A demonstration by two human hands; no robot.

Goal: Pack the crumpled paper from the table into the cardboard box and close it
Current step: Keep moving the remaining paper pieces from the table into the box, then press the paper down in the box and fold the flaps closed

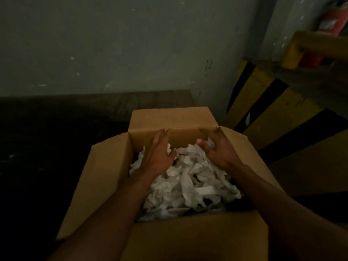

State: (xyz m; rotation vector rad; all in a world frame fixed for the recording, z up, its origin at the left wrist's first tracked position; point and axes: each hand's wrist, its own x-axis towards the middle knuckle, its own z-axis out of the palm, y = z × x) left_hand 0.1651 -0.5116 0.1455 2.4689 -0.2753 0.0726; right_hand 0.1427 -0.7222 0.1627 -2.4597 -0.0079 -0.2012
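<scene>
A brown cardboard box (105, 166) stands open in front of me, all its flaps spread outward. Inside lies a heap of white crumpled paper (188, 185) that fills most of the box. Both my hands are inside the box above the far part of the heap. My left hand (159, 153) has its fingers stretched toward the far wall, palm down on the paper. My right hand (216, 149) hovers with fingers spread and curved over the paper near the far right corner. Neither hand clasps any paper that I can see.
The box rests on a dark table (47, 138) against a grey wall (113, 44). To the right are yellow and black striped boards (273, 113) and a yellow frame. A red fire extinguisher (333, 17) hangs at the top right.
</scene>
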